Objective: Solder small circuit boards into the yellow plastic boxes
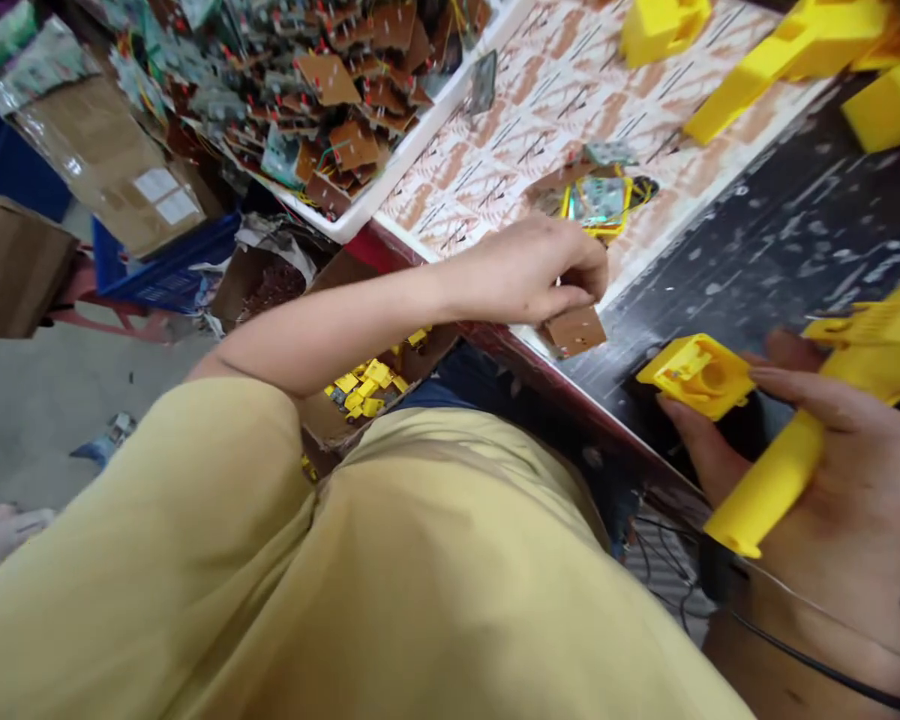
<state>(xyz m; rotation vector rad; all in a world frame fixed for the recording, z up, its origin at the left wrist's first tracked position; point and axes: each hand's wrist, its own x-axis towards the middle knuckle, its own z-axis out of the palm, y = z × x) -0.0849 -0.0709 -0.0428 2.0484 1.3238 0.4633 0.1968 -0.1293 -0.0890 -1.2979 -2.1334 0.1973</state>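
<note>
Filling the upper left: a white tray (420, 132) heaped with loose boards (334, 78), red bits and wires showing among them.
Carton of parts: left of centre, below the bare forearm, with small yellow parts (367, 388) inside.
Left hand (536, 262): near the centre, thumb and fingertips closed on a brown board.
Brown board (577, 333): just below those fingertips; a pinch at its edges should keep the face clean.
Green board (596, 205): upper centre, in a yellow frame on the patterned sheet (450, 195), wires beside it; best kept clear of the wrist.
Yellow box (701, 375): right of centre, apart from the brown board, hollow side showing; a steady, light hold should suit its thin walls.
Yellow handle (776, 485): lower right, against the palm; cannot tell which fingers secure it, so loosening them would risk a drop.
Right hand (862, 470): right edge, thumb and fingertips gripping the yellow box.
</note>
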